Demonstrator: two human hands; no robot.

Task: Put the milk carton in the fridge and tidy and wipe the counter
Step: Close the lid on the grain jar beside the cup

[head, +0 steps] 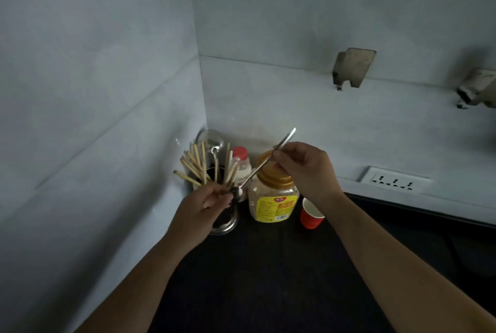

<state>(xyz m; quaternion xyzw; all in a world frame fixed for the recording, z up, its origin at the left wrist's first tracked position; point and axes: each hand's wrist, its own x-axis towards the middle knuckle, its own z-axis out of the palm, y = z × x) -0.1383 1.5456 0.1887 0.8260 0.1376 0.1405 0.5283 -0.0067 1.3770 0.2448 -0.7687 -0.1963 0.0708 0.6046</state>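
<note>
My right hand (pixel 303 168) pinches the handle of a long metal spoon (pixel 264 162), which slants down to the left. Its bowl rests against the fingers of my left hand (pixel 206 203). The left hand curls over the rim of a metal utensil holder (pixel 224 222) full of wooden chopsticks (pixel 198 164) in the counter's back left corner. Whether the left fingers grip the spoon bowl or the holder I cannot tell. The dark counter (pixel 263 273) stretches toward me. No milk carton is in view.
A plastic jar (pixel 273 198) with a gold lid and yellow label stands right of the holder. Behind them is a small red-capped bottle (pixel 241 162). A red paper cup (pixel 311 214) sits right of the jar. A wall socket (pixel 394 179) and two metal brackets (pixel 351 68) are on the back wall.
</note>
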